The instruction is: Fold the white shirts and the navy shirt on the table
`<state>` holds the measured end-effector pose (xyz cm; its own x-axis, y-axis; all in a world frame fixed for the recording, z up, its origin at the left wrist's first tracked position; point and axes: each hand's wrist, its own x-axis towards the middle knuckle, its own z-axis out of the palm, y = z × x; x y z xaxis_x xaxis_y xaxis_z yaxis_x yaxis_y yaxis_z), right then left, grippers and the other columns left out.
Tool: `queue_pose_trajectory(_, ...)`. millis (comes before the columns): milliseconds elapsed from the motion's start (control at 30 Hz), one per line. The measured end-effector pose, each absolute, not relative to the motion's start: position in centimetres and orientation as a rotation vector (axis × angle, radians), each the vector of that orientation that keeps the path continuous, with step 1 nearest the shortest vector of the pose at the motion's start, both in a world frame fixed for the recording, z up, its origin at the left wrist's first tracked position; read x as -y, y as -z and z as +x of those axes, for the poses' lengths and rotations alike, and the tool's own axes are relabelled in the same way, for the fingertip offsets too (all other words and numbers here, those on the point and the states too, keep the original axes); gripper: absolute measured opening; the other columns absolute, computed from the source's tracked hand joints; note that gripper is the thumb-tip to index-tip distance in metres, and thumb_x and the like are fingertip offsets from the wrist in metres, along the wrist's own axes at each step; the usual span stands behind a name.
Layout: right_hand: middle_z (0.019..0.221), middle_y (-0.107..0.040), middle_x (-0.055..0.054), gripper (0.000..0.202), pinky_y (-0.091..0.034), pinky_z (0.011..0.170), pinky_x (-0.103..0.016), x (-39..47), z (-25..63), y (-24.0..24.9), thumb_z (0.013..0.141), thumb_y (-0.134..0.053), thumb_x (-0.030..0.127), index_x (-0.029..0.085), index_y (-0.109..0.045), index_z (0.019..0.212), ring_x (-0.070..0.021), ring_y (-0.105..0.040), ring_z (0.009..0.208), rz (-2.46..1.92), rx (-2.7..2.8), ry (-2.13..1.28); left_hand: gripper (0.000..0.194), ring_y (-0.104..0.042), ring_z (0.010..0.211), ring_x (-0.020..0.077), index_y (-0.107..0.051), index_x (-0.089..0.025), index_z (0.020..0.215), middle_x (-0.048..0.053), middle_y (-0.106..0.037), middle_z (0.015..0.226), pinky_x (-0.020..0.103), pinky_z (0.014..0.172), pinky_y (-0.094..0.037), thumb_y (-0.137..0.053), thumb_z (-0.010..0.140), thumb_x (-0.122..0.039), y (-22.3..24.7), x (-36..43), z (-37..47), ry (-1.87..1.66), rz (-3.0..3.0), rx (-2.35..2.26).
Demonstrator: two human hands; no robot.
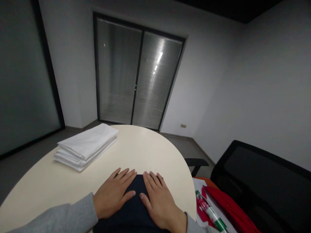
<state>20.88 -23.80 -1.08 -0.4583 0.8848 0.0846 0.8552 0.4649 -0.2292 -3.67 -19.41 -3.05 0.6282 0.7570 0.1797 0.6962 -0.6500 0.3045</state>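
Note:
A dark navy folded cloth (pixel 134 207) lies on the cream round table (pixel 136 149) at the near edge. My left hand (pixel 114 192) rests flat on its left part, fingers spread and pointing away from me. Beside it, my right hand (pixel 157 200) lies flat on the cloth's right part, fingers together. Neither hand grips anything. A stack of folded white cloths (pixel 85 147) sits on the table's far left, well apart from both hands.
A black mesh office chair (pixel 262 181) stands at the right, with red items (pixel 230 207) and a green-and-white wrapped object (pixel 210 212) on papers beside the table. A window with shut blinds (pixel 138 74) is in the far wall.

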Motion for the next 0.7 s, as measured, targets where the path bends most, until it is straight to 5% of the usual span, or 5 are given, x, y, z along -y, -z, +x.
queue_pose_trajectory(133, 0.16, -0.048, -0.012, 0.071, -0.033, 0.122, -0.055, 22.0, 21.6, -1.2, 0.101, -0.051, 0.06, 0.02, -0.04, 0.159, -0.0338, -0.047, 0.144, -1.474, 2.575, -0.315, 0.065, -0.051, 0.141, 0.0338, -0.052, -0.028, 0.154, 0.01, -0.058, 0.153, 0.055, 0.122, -0.031, -0.055, 0.097, -0.06, 1.1, 19.1, -3.6, -0.39, 2.6, -1.24)
queue_pose_trajectory(267, 0.131, -0.071, -0.013, 0.074, -0.053, 0.099, -0.042, 18.0, 21.6, -4.0, 0.08, -0.08, 0.058, 0.019, -0.062, 0.141, -0.031, -0.068, 0.115, -1.48, 2.725, -0.62, 0.068, -0.064, 0.123, 0.0397, -0.069, -0.021, 0.135, 0.015, -0.071, 0.13, 0.054, 0.105, -0.049, -0.078, 0.078, -0.056, -1.7, 18.0, -2.8, -0.221, 2.511, -1.26)
queue_pose_trajectory(467, 0.094, -0.078, 0.001, 0.046, -0.051, 0.065, -0.024, 13.3, 20.8, -5.9, 0.076, -0.085, 0.051, 0.025, -0.077, 0.113, -0.0199, -0.072, 0.085, -1.568, 2.937, -1.03, 0.058, -0.075, 0.097, 0.0401, -0.08, -0.023, 0.105, 0.013, -0.079, 0.108, 0.046, 0.079, -0.058, -0.088, 0.059, -0.058, -4.9, 15.4, -1.1, 0.197, 2.344, -1.254)
queue_pose_trajectory(600, 0.115, -0.076, -0.009, 0.049, -0.056, 0.087, -0.035, 13.4, 20.6, -5.9, 0.081, -0.083, 0.044, 0.02, -0.073, 0.122, -0.0278, -0.072, 0.104, -1.604, 2.771, -0.481, 0.061, -0.071, 0.111, 0.0389, -0.075, -0.02, 0.116, 0.015, -0.075, 0.123, 0.047, 0.091, -0.057, -0.087, 0.067, -0.053, -5.4, 13.8, -0.9, 0.095, 2.475, -1.467)
queue_pose_trajectory(700, 0.153, -0.052, -0.02, 0.059, -0.033, 0.12, -0.054, 15.1, 19.9, -4.0, 0.1, -0.059, 0.038, 0.013, -0.048, 0.152, -0.0364, -0.047, 0.143, -1.649, 2.535, -0.179, 0.064, -0.056, 0.136, 0.0357, -0.064, -0.017, 0.137, 0.017, -0.062, 0.145, 0.049, 0.114, -0.044, -0.078, 0.083, -0.047, -3.9, 14.1, -1.2, -0.218, 2.665, -1.466)
